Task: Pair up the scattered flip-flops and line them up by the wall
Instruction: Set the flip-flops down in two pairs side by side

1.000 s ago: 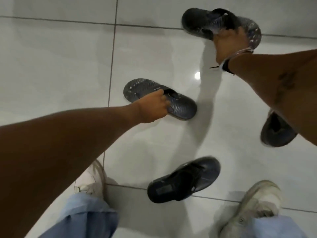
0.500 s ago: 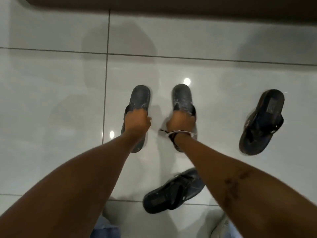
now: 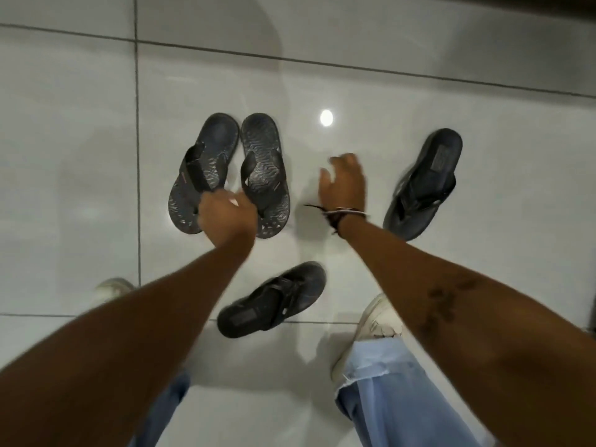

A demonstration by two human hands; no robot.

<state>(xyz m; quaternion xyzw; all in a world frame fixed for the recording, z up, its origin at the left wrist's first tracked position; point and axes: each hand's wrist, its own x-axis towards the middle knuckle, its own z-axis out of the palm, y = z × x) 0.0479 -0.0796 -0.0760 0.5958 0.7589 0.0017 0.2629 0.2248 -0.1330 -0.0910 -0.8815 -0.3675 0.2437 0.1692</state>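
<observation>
Two dark patterned flip-flops, the left one (image 3: 206, 169) and the right one (image 3: 264, 169), lie side by side, touching, toes toward me. My left hand (image 3: 225, 214) is closed over their straps at the near end. My right hand (image 3: 343, 185) hovers empty with fingers spread between that pair and a plain dark flip-flop (image 3: 425, 182), which lies at an angle to the right. A second plain dark flip-flop (image 3: 274, 300) lies slanted on the floor between my forearms, near my feet.
The floor is glossy white tile (image 3: 64, 156) with a lamp glare spot (image 3: 326, 118). A dark strip of the wall base (image 3: 516, 3) runs along the top right. My white shoes (image 3: 377, 321) and blue jeans (image 3: 403, 391) are at the bottom.
The two patterned flip-flops came together from apart and now touch. My right hand let go of its flip-flop and moved right, opening. My left hand now covers both straps.
</observation>
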